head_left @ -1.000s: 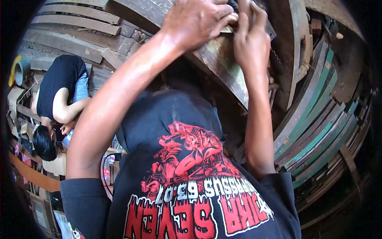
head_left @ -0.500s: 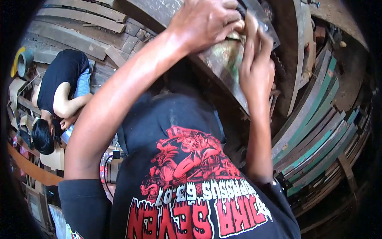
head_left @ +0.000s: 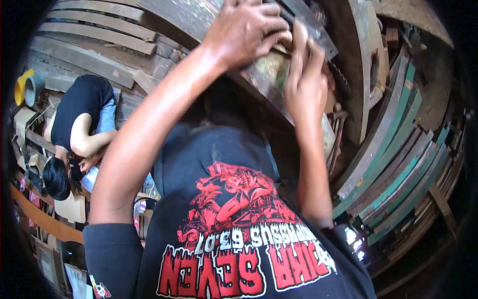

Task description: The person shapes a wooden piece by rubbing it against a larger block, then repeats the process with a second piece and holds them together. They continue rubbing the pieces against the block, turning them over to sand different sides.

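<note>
My left hand is at the top of the view, its fingers curled closed around something mostly hidden. Close to its right, my right hand reaches up with long fingers bent toward the same spot. Its fingertips meet a dark piece between the hands, too covered to name. Below the fingers lies a worn board with a pale, greenish, wet-looking patch. A dark flat bar runs just beyond my right fingers.
Stacked planks with green edges fill the right side. More boards lie at upper left. A person in a dark top bends over at the left, near a grey-blue bucket and a yellow container.
Both hands appear slightly further left as the whole view shifts. They stay together at the same spot over the board, with their grip much the same.
</note>
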A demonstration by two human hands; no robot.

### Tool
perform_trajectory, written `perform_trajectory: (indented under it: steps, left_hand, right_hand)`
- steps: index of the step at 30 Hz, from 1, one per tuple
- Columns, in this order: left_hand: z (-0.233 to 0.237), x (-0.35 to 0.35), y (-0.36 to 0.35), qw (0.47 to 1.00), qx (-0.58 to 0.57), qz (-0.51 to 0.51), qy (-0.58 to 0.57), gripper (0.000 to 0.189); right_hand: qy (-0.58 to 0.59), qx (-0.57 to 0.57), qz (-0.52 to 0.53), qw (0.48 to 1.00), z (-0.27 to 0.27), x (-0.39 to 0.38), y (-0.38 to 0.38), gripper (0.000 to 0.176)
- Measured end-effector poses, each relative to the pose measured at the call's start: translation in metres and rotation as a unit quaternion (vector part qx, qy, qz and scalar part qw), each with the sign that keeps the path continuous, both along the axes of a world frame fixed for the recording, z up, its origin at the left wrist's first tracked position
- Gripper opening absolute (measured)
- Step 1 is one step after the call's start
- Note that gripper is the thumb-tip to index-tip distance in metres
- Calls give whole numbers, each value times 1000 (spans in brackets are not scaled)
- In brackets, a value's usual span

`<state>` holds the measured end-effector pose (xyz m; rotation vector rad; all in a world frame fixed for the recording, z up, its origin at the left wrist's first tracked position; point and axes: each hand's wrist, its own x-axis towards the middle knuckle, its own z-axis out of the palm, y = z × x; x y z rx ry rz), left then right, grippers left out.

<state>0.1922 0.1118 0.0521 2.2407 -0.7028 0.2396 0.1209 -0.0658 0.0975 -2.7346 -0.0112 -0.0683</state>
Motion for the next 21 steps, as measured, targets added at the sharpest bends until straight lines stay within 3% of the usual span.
perform_trajectory:
  steps: [2,5,8,10,11,13,15,19,21]
  left_hand:
    - [-2,4,-2,1000,16,9,-22,18]
    - [-14,5,-4,1000,1,18,-25,17]
    - [-15,5,3,1000,-18,3,-3,19]
    - [-4,1,7,1000,-4,6,19,24]
    - [1,-3,6,1000,1,16,13,26]
    - [10,-7,2,999,-17,30,30,28]
    - [13,-9,1,999,-5,24,26,29]
    - [14,-12,-1,998,-39,34,18,34]
    - [16,-16,0,990,-123,45,49,35]
  right_hand:
    - [-45,52,37,997,-4,0,-1,48]
    - [104,-49,-54,992,4,51,6,42]
    - [18,202,46,978,-54,59,-33,50]
    - [128,412,-20,902,-28,45,-47,54]
    - [253,515,-124,810,16,24,-45,54]
    - [241,681,-156,674,58,1,-43,52]
    - [252,750,-110,601,72,-13,-46,56]
    - [287,784,-85,543,101,-27,-34,61]
    - [305,785,-89,532,110,-30,-27,64]
